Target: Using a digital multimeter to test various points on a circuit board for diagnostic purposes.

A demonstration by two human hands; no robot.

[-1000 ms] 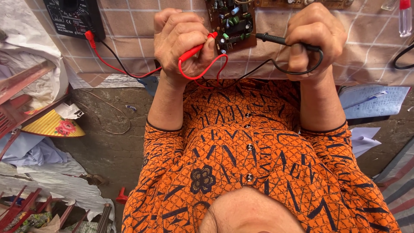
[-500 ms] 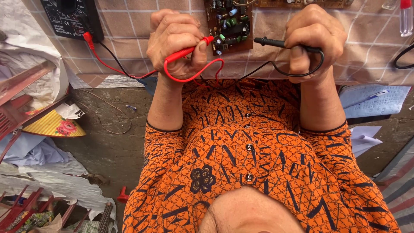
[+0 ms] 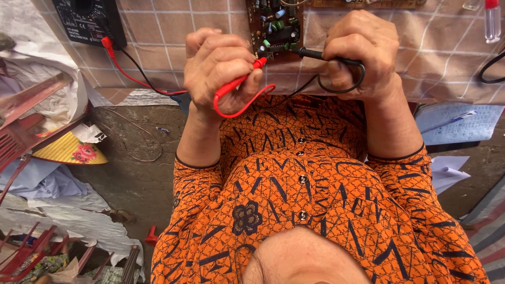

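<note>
left hand: the left hand (image 3: 221,73) is curled shut around a red plastic test probe (image 3: 239,81), fingers folded over its shaft, the tip pointing up to the right and touching the lower left edge of the board.
right hand: the right hand (image 3: 363,52) is closed in a fist on a black plastic test probe (image 3: 310,53), which pokes out to the left of the knuckles and meets the board's lower right corner.
far left: a pale yellow conical hat with a red flower print (image 3: 68,150) lies on the ground beside crumpled white sheeting (image 3: 47,100) and red plastic slats (image 3: 21,131).
upper left: a black box-shaped multimeter (image 3: 87,21) sits on the beige checked tablecloth (image 3: 163,31); a thin red lead (image 3: 131,76) and a black lead beside it run from it toward the left hand.
loop: a red wire loop (image 3: 247,105) hangs below the left fist.
centre: a dark green circuit board with small coloured components (image 3: 276,29) rests on the cloth between the two hands, both probe tips on it.
right of centre: a black wire loop (image 3: 342,84) curls under the right fist.
below: orange patterned shirt sleeves (image 3: 315,200) fill the lower middle.
far right: a small clear bottle with a red cap (image 3: 492,21) stands on the cloth, well apart from the hands; blue-lined written paper (image 3: 457,121) lies below the table edge.
</note>
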